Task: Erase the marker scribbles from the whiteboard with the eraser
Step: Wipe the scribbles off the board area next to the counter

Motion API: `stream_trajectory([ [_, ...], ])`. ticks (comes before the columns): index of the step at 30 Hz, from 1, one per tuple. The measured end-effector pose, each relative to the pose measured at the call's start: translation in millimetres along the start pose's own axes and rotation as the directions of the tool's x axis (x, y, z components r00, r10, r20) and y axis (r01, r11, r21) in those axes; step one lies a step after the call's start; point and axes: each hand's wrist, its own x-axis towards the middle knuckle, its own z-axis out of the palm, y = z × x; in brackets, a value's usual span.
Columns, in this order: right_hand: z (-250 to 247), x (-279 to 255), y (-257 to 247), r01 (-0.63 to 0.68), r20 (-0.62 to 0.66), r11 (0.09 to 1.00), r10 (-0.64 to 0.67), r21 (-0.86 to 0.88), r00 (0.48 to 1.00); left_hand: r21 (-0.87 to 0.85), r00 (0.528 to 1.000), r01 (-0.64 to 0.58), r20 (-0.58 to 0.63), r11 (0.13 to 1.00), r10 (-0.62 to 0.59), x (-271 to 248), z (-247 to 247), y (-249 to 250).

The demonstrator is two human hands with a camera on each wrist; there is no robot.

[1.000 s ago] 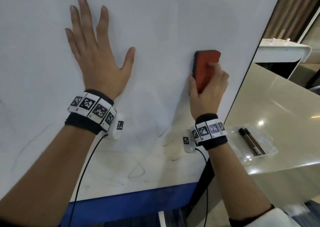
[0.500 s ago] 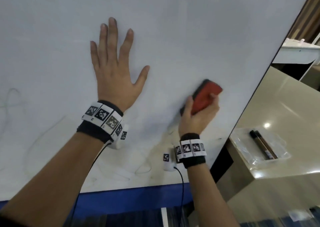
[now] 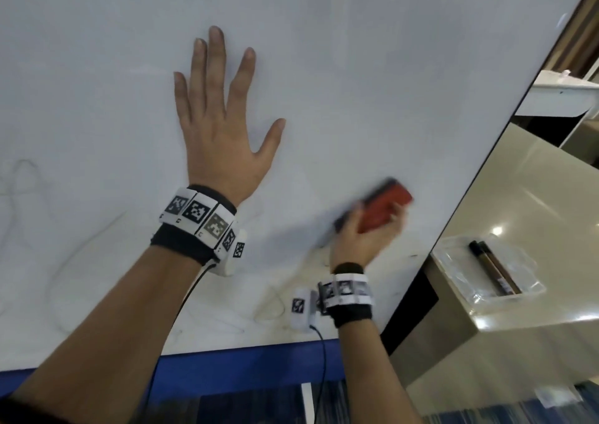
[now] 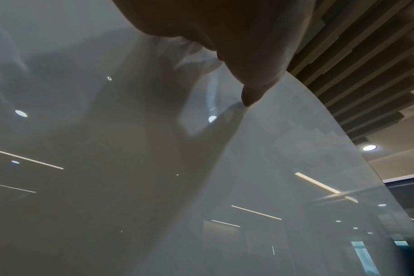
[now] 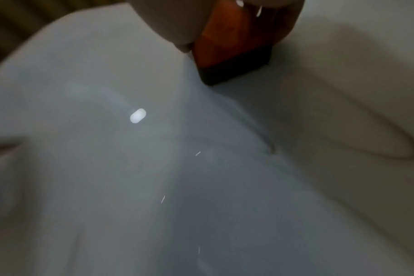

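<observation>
So the big glossy white whiteboard [image 3: 356, 67] filled most of the head view, smooth enough to mirror the ceiling lights in the wrist views. The left hand [image 3: 223, 125] lay flat against it in the upper middle of the frame, fingers straight and spread, holding nothing; from the left wrist view its thumb tip [image 4: 250, 97] touched the shiny surface. The right hand [image 3: 363, 239] was lower right of centre, fingers wrapped around a red rectangular block eraser [image 3: 385, 206] with a dark felt layer, pressed to the board and pretty motion-blurred. In the right wrist view that eraser [image 5: 234, 46] showed its orange-red body and black pad edge sitting on the board. Thin faint grey marker scribbles [image 3: 22, 180] looped along the left edge and lower part of the board, another loop [image 5: 378, 138] at the right of the right wrist view. Off to the right, a clear crinkly plastic tray [image 3: 525, 290] on a beige glossy counter [image 3: 534, 196] held two dark markers [image 3: 492, 268].
</observation>
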Motion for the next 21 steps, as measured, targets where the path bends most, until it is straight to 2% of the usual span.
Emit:
stream_trajectory([
  [1,3,-15,-13,0.196,0.167,0.98,-0.187,-0.038,0.968,0.0,1.0,0.0,-0.001,1.0,0.0,0,0,0],
  [2,2,-26,-17,0.373,0.316,0.925,-0.334,-0.069,0.888,0.002,1.0,-0.002,-0.002,1.0,0.002,0,0,0],
  [3,-1,-29,-11,0.492,0.397,0.865,-0.419,-0.1,0.817,0.002,1.0,-0.007,-0.002,1.0,0.007,0,-1,-1],
  [4,-6,-25,5,0.513,0.411,0.847,-0.422,-0.139,0.808,0.0,1.0,-0.013,-0.003,1.0,0.013,-1,-1,-2],
  [5,-15,-18,22,0.428,0.366,0.888,-0.347,-0.168,0.863,-0.001,1.0,-0.017,-0.004,1.0,0.017,-1,-1,-3],
  [6,-25,-9,35,0.253,0.264,0.956,-0.207,-0.151,0.942,0.001,1.0,-0.017,-0.005,1.0,0.017,-1,-1,-5],
  [7,-35,0,45,0.04,0.124,0.993,-0.026,-0.112,0.992,0.004,1.0,-0.017,-0.003,1.0,0.017,-1,-1,-6],
  [8,-42,8,50,-0.154,-0.003,0.987,0.154,-0.051,0.988,0.007,1.0,-0.018,-0.001,1.0,0.018,-1,-1,-6],
  [9,-45,14,52,-0.29,-0.086,0.957,0.288,-0.012,0.954,0.01,1.0,-0.018,-0.001,1.0,0.018,-1,-1,-5],
  [10,-43,17,49,-0.363,-0.12,0.931,0.363,0.027,0.924,0.01,1.0,-0.016,-0.004,1.0,0.016,-1,-1,-4],
  [11,-37,18,39,-0.361,-0.12,0.931,0.364,0.044,0.924,0.005,1.0,-0.011,-0.008,1.0,0.011,-1,0,-3],
  [12,-30,16,28,-0.306,-0.091,0.949,0.312,0.07,0.946,-0.003,1.0,-0.005,-0.009,1.0,0.005,-1,0,-2],
  [14,-15,5,5,-0.048,0.074,0.996,0.043,0.07,0.996,-0.014,1.0,0.004,-0.009,1.0,-0.004,-2,0,0],
  [15,-9,-3,-7,0.132,0.197,0.991,-0.133,0.02,0.971,-0.015,1.0,0.006,-0.01,1.0,-0.006,-2,0,1],
  [16,-6,-10,-15,0.312,0.316,0.95,-0.289,-0.022,0.904,-0.014,1.0,0.006,-0.009,1.0,-0.006,-2,-1,1],
  [17,-6,-13,-18,0.445,0.405,0.894,-0.39,-0.048,0.827,-0.012,1.0,0.003,-0.005,1.0,-0.004,-2,-2,1],
  [18,-8,-11,-18,0.506,0.441,0.86,-0.432,-0.059,0.787,-0.01,1.0,-0.001,0.003,1.0,0.001,-3,-3,-1],
  [19,-11,-5,-8,0.507,0.43,0.859,-0.432,-0.071,0.792,-0.005,1.0,-0.006,0.013,1.0,0.006,-3,-4,-3],
  [20,-15,3,8,0.444,0.387,0.893,-0.386,-0.071,0.837,0.002,1.0,-0.012,0.022,1.0,0.012,-3,-6,-5],
  [21,-22,10,29,0.311,0.31,0.948,-0.276,-0.067,0.91,0.011,0.999,-0.018,0.033,1.0,0.017,-4,-7,-7],
])
